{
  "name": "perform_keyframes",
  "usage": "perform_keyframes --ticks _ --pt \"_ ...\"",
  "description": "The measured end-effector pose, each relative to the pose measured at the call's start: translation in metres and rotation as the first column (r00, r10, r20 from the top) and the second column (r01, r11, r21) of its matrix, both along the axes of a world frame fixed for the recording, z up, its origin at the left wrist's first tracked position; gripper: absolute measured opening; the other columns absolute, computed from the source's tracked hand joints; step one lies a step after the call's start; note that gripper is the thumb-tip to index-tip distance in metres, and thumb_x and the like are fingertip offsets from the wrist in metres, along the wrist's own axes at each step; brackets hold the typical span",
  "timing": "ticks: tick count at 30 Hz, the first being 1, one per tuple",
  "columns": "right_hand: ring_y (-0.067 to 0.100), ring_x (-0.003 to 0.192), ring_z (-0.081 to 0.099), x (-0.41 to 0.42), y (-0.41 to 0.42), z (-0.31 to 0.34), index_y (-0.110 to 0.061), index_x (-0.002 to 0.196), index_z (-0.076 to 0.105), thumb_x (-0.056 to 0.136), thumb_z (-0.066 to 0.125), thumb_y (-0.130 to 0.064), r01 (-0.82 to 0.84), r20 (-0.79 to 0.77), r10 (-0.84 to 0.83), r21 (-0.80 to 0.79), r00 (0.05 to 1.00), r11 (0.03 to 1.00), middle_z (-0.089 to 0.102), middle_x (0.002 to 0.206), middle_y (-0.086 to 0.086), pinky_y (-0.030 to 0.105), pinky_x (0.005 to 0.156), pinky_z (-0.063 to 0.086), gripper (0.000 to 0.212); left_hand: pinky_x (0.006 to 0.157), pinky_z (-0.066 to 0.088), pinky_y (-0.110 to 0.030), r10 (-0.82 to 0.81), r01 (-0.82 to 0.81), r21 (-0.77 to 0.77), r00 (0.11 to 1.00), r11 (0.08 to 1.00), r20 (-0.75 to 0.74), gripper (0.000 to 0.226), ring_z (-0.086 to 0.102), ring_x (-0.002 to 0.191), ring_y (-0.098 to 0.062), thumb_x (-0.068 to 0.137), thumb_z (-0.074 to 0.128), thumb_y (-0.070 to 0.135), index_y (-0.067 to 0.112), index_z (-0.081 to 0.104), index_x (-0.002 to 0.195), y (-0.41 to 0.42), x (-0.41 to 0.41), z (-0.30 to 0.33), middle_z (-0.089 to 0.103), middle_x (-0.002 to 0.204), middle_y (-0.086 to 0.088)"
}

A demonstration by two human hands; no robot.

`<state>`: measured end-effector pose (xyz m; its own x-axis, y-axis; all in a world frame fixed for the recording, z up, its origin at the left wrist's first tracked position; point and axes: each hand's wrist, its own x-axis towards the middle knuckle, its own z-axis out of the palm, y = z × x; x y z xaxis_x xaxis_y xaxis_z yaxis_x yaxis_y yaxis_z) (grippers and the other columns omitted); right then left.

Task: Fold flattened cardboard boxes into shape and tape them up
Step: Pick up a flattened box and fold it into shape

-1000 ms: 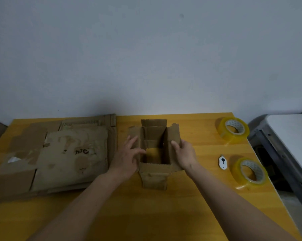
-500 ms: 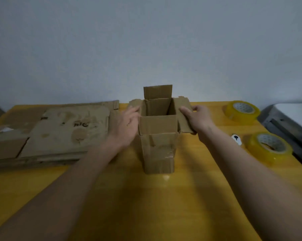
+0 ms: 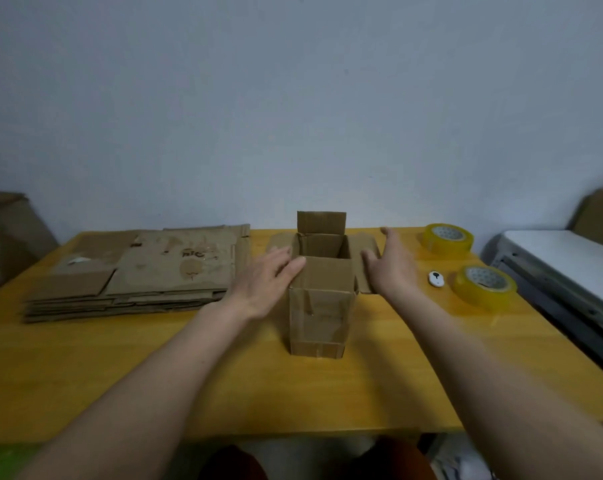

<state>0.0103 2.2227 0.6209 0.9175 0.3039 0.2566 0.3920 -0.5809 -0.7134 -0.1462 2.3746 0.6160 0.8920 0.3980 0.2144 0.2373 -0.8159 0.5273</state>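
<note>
A small brown cardboard box (image 3: 319,306) stands upright in the middle of the yellow wooden table (image 3: 154,375), its top open. The far flap sticks up and the side flaps are spread outward. My left hand (image 3: 269,282) lies with straight fingers against the box's upper left edge, fingertips at the near flap's corner. My right hand (image 3: 392,268) hovers over the right side flap, fingers straight, holding nothing. A stack of flattened cardboard boxes (image 3: 140,275) lies on the table to the left.
Two rolls of yellowish clear tape (image 3: 447,237) (image 3: 485,285) sit on the table's right side, with a small white cutter (image 3: 436,278) between them and my right hand. A white-topped unit (image 3: 563,261) stands past the right edge. The wall is close behind.
The view has tilted up and pulled back. Both hands have let go of the side flaps and opened; my right hand has moved slightly right, off the flap.
</note>
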Motion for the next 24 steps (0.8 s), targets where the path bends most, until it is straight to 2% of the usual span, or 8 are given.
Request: perform_keyframes --ticks 2,4,5,7,10,12,16,24 --pt "0.030 0.117 0.048 -0.005 -0.004 0.005 -0.020 0.140 0.040 0.092 0.056 -0.016 -0.020 0.398 0.100 -0.201 0.912 0.979 0.053 0.128 0.010 0.040 0.092 0.045 0.051 0.093 0.035 -0.029 0.049 -0.050 0.098 0.999 0.994 0.012 0.039 0.040 0.132 -0.016 0.095 0.033 0.058 0.027 0.055 0.104 -0.002 0.009 -0.004 0.047 0.142 0.005" --pt "0.028 0.117 0.048 -0.007 -0.008 0.008 -0.014 0.126 0.056 0.092 0.054 -0.015 -0.159 0.631 0.303 -0.275 0.715 0.948 0.057 0.125 0.009 0.037 0.095 0.041 0.034 0.086 0.034 -0.025 0.101 -0.104 0.151 0.994 0.983 0.031 0.035 0.047 0.120 -0.014 0.096 0.037 0.054 0.025 0.054 0.103 -0.001 0.021 -0.007 0.052 0.132 0.005" --pt "0.025 0.113 0.052 -0.009 -0.010 0.008 -0.013 0.121 0.059 0.095 0.048 -0.022 -0.257 0.629 0.385 -0.289 0.675 0.922 0.062 0.119 0.008 0.034 0.096 0.040 0.029 0.087 0.036 -0.026 0.128 -0.131 0.168 0.991 0.977 0.033 0.036 0.047 0.118 -0.014 0.096 0.037 0.054 0.025 0.054 0.107 0.001 0.026 -0.008 0.052 0.130 0.005" --pt "0.019 0.106 0.056 -0.013 -0.013 0.007 -0.017 0.123 0.057 0.100 0.032 -0.039 -0.382 0.517 0.492 -0.311 0.700 0.870 0.067 0.108 0.003 0.030 0.100 0.033 0.040 0.094 0.038 -0.033 0.173 -0.172 0.218 0.985 0.961 0.011 0.041 0.042 0.121 -0.015 0.095 0.037 0.054 0.026 0.052 0.122 0.007 0.037 -0.006 0.049 0.134 0.004" --pt "0.016 0.112 0.051 0.002 -0.015 0.002 -0.021 0.126 0.056 0.094 0.034 -0.055 -0.361 0.437 0.577 -0.483 0.690 0.798 0.064 0.115 -0.001 0.031 0.103 0.031 0.052 0.106 0.031 -0.041 0.168 -0.140 0.263 0.982 0.954 -0.087 0.045 0.027 0.134 -0.019 0.094 0.038 0.052 0.034 0.046 0.135 0.015 0.049 -0.002 0.036 0.144 0.004" --pt "0.015 0.117 0.046 0.013 -0.015 0.001 -0.022 0.121 0.061 0.093 0.037 -0.055 -0.338 0.401 0.608 -0.564 0.686 0.754 0.061 0.122 -0.004 0.031 0.102 0.032 0.050 0.111 0.025 -0.044 0.131 -0.091 0.240 0.979 0.967 -0.158 0.045 0.017 0.141 -0.019 0.095 0.037 0.051 0.036 0.045 0.137 0.017 0.055 -0.001 0.026 0.153 0.004" --pt "0.015 0.127 0.039 0.024 -0.011 -0.004 -0.023 0.119 0.063 0.094 0.039 -0.055 -0.347 0.336 0.614 -0.591 0.714 0.728 0.054 0.133 -0.005 0.032 0.105 0.030 0.048 0.117 0.010 -0.043 0.143 -0.079 0.250 0.957 0.965 -0.252 0.053 0.001 0.148 -0.019 0.097 0.031 0.055 0.037 0.033 0.146 0.014 0.064 -0.006 0.005 0.162 0.005" --pt "0.019 0.147 0.010 0.023 -0.001 -0.012 -0.024 0.136 0.049 0.097 0.044 -0.041 -0.352 0.193 0.587 -0.642 0.786 0.681 0.024 0.157 -0.001 0.037 0.119 0.004 0.043 0.118 0.006 -0.046 0.176 -0.105 0.281 0.954 0.954 -0.242 0.060 -0.007 0.148 -0.022 0.098 0.032 0.052 0.029 0.017 0.152 -0.005 0.059 -0.022 -0.007 0.162 0.002"
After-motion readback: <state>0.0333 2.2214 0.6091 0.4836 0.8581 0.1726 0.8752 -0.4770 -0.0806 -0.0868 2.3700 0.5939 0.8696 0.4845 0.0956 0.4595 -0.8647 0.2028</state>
